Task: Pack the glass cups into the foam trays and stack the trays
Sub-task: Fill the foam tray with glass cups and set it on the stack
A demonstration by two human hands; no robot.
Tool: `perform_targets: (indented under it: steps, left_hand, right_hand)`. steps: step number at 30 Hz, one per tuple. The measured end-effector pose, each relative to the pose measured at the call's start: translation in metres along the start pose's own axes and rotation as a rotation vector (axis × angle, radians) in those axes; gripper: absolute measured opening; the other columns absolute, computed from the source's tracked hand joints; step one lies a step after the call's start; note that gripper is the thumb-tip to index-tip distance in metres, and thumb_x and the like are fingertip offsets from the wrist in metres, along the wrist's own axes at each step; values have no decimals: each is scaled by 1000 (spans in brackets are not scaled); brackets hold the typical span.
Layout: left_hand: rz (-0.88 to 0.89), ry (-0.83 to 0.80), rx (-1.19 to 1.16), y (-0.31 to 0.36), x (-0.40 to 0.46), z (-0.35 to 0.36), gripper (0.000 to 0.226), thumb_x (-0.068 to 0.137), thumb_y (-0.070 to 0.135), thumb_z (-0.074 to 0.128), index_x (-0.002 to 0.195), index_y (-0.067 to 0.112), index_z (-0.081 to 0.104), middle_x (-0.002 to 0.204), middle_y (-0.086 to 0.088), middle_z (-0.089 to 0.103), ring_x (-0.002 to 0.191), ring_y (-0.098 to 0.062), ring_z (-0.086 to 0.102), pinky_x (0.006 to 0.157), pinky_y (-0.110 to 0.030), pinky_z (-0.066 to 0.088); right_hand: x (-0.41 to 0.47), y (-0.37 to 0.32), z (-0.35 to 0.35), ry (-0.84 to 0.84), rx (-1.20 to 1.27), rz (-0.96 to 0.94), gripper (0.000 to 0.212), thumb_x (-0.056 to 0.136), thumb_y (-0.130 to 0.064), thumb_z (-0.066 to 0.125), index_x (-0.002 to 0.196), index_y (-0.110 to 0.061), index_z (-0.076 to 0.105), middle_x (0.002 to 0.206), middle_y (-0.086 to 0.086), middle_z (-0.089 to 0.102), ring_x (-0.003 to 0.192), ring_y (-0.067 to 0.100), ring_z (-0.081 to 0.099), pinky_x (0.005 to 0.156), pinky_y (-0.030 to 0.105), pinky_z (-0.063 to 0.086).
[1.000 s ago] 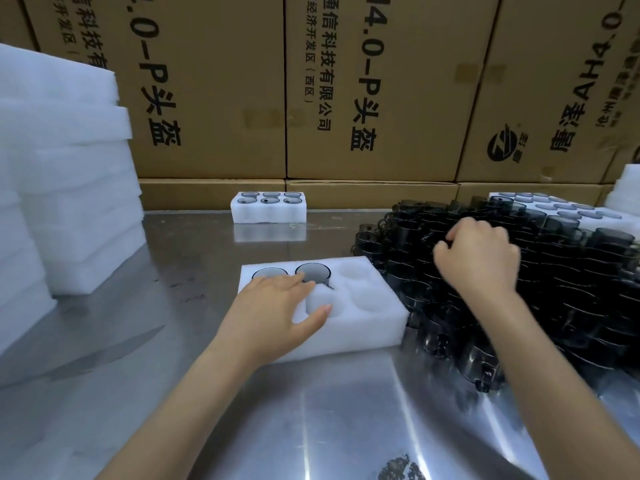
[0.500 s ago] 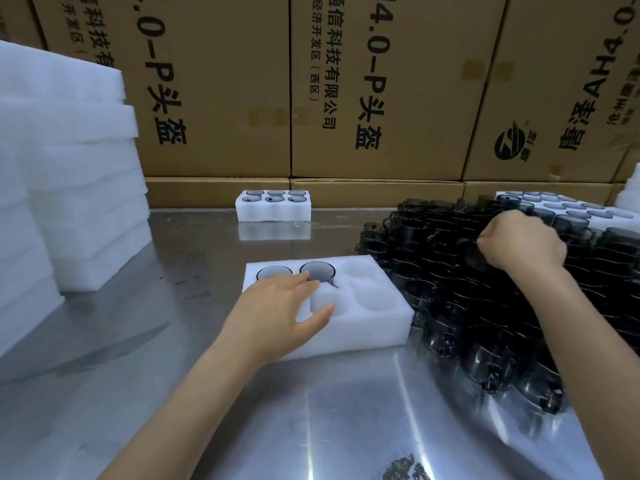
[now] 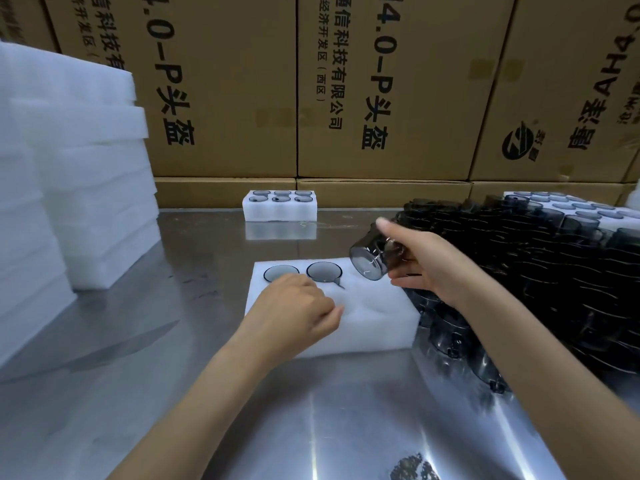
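Head view shows the right hand (image 3: 429, 268) with fingers clamped on a tilted glass cup (image 3: 372, 259), just above the empty third pocket of the foam tray (image 3: 374, 327). The left hand (image 3: 294, 313) rests with loosely curled fingers on this tray. It is better to turn the cup upright, line up its handle, and lower it slowly.

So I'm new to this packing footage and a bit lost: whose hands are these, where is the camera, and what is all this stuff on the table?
There is no machine here: a person works with bare hands, filmed by a camera worn on their head, looking forward and down. The left hand rests on a white foam tray that already has two dark glass cups in its far row. The right hand holds another smoky glass cup, tilted, above the tray. A large pile of the same cups lies on the right of the shiny metal table. A filled tray sits farther back, a stack of white foam stands at left, and brown cardboard boxes line the back.
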State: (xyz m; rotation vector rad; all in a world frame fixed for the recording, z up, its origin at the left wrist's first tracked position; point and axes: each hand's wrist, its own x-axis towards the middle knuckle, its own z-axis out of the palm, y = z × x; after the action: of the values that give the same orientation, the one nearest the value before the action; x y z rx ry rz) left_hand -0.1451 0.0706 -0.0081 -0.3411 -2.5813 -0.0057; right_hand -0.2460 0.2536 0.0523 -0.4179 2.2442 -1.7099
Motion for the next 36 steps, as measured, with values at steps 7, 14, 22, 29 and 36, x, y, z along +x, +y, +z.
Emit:
perform_targets:
  steps: [7, 14, 22, 29, 36]
  left_hand:
    - [28, 49, -14, -3, -2, -4, 42, 82, 19, 54, 45, 11, 36, 40, -6, 37, 52, -27, 44, 50, -34, 45]
    - [-17, 0, -46, -6, -3, 4, 43, 94, 28, 44, 55, 12, 37, 52, -1, 37, 73, -24, 45, 68, -35, 40]
    - [-33, 134, -61, 2, -6, 1, 47, 90, 33, 33, 58, 6, 54, 62, -5, 51, 55, -25, 43, 50, -37, 39]
    - [-98, 86, -212, 5, -3, 0, 25, 95, 32, 45, 109, 20, 63, 111, 8, 61, 97, -16, 56, 76, -33, 45]
    - [-122, -135, -256, 9, 31, 5, 60, 98, 43, 39, 151, 27, 16, 158, 14, 11, 144, -6, 10, 116, -29, 12]
  right_hand:
    - [18, 14, 19, 225, -626, -458, 14, 93, -26, 55, 81, -32, 59, 73, -17, 57, 75, 10, 54, 66, 29, 44]
    - [24, 38, 23, 222, -962, -565, 10, 97, -26, 48, 95, -27, 58, 87, -12, 50, 91, 13, 41, 63, 31, 36]
    - [25, 40, 23, 163, -1054, -589, 12, 98, -28, 45, 99, -26, 57, 95, -11, 50, 96, 13, 41, 65, 30, 37]
    - [19, 38, 15, 96, -857, -546, 30, 99, -29, 43, 126, -36, 55, 130, -18, 52, 123, 10, 42, 92, 34, 42]
    - [15, 34, -3, -51, -486, -449, 46, 98, -25, 31, 142, -38, 39, 149, -15, 36, 139, 4, 28, 116, 33, 22]
